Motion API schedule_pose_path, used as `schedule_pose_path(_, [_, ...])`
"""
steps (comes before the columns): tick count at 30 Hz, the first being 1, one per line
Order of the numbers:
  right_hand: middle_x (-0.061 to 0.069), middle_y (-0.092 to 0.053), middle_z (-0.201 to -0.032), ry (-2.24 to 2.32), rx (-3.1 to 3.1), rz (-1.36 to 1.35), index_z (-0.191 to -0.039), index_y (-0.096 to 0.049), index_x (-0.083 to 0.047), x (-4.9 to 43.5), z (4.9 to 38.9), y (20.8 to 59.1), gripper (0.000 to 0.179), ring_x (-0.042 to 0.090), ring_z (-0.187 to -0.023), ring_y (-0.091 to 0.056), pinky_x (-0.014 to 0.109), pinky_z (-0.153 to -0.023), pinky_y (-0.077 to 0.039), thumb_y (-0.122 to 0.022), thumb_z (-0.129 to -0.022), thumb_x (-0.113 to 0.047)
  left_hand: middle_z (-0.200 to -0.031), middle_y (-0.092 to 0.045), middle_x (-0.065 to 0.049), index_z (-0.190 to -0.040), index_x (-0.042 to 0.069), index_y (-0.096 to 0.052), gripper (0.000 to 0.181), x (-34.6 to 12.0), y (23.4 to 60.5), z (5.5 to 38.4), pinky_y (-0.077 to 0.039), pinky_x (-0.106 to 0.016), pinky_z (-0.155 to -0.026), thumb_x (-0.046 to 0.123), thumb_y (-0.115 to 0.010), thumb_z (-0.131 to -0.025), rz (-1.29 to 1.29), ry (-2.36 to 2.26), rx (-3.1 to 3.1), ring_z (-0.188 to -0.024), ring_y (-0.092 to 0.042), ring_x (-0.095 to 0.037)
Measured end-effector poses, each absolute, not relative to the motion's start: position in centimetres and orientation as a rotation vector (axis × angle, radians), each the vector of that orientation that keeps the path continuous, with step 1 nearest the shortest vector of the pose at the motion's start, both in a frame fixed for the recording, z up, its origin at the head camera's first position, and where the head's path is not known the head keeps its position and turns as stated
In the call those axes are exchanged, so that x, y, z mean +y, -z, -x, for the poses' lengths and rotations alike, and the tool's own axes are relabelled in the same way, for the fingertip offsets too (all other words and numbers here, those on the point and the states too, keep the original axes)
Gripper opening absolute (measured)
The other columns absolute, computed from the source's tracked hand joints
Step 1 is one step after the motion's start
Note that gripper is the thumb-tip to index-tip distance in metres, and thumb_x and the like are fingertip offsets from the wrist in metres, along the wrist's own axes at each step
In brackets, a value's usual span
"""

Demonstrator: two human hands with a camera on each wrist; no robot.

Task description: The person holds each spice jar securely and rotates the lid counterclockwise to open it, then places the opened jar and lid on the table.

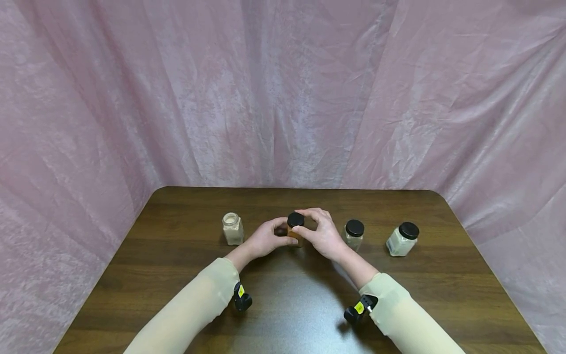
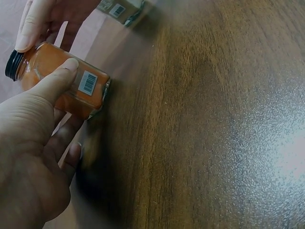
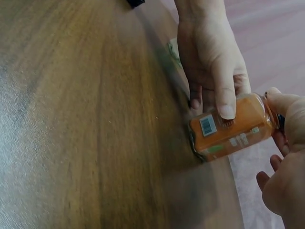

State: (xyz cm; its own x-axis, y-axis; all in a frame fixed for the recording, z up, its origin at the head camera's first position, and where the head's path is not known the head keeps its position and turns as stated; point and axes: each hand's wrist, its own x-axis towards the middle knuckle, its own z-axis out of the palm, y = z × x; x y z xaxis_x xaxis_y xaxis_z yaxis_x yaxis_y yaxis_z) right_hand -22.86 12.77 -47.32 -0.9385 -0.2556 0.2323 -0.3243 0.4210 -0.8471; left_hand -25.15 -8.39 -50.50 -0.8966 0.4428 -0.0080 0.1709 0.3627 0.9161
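Note:
A glass jar of orange powder (image 2: pixel 47 59) with a black lid (image 1: pixel 296 219) is between both hands, over the middle of the table. My left hand (image 1: pixel 267 240) grips the jar's body, its thumb lying near the barcode label (image 2: pixel 88 83). From the other side my right hand (image 1: pixel 325 235) pinches the lid between thumb and fingers. In the right wrist view the orange jar (image 3: pixel 250 114) shows its base close to the tabletop; whether it touches, I cannot tell.
Left of the hands stands a jar of pale powder (image 1: pixel 233 231) with an uncovered mouth. To the right are two black-lidded jars, one (image 1: pixel 353 236) beside my right wrist, another (image 1: pixel 401 241) farther out. A pink curtain (image 1: pixel 283 98) hangs behind the wooden table (image 1: pixel 283 314).

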Motion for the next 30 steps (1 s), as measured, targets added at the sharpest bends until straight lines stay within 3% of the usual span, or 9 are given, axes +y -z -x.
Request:
schedule_pose_path(6, [0.003,-0.057,-0.137,-1.535,-2.62,-0.661,-0.137,-0.064,-0.016,13.27,23.13,47.39,0.042,0.028,-0.135,-0.037,0.052,-0.105,-0.037,-0.073,-0.097,-0.026,-0.123,-0.069,-0.001,-0.132,0.017,-0.065,0.048,-8.38,50.61,25.12,-0.051,-0.042,-0.098,0.025,-0.084,-0.088,-0.549,-1.557,2.364,-0.117,-0.064,-0.02])
schedule_pose_path(16, [0.006,-0.049,-0.145,-1.523,-2.638,-0.818,-0.146,-0.054,-0.009,13.64,23.14,47.26,0.047,0.031,-0.141,-0.031,0.058,-0.107,-0.036,-0.065,-0.103,-0.024,-0.123,-0.069,-0.001,-0.133,0.018,-0.065,0.049,-8.4,50.63,25.18,-0.05,-0.041,-0.098,0.027,-0.084,-0.088,-0.566,-1.558,2.364,-0.116,-0.064,-0.019])
schedule_pose_path(24, [0.007,-0.048,-0.146,-1.548,-2.648,-0.823,-0.149,-0.052,-0.015,13.6,23.05,47.18,0.048,0.03,-0.142,-0.03,0.059,-0.109,-0.034,-0.064,-0.103,-0.025,-0.124,-0.069,-0.004,-0.133,0.016,-0.065,0.05,-8.39,50.38,24.88,-0.049,-0.048,-0.1,0.025,-0.084,-0.088,-0.559,-1.586,2.349,-0.118,-0.064,-0.024])
schedule_pose_path(30, [0.01,-0.044,-0.15,-1.598,-2.641,-0.786,-0.153,-0.047,-0.014,13.67,22.95,47.04,0.056,0.032,-0.141,-0.03,0.059,-0.11,-0.034,-0.067,-0.102,-0.022,-0.123,-0.069,-0.002,-0.133,0.017,-0.065,0.049,-8.39,50.64,25.21,-0.05,-0.043,-0.099,0.026,-0.084,-0.088,-0.581,-1.543,2.382,-0.116,-0.064,-0.021])
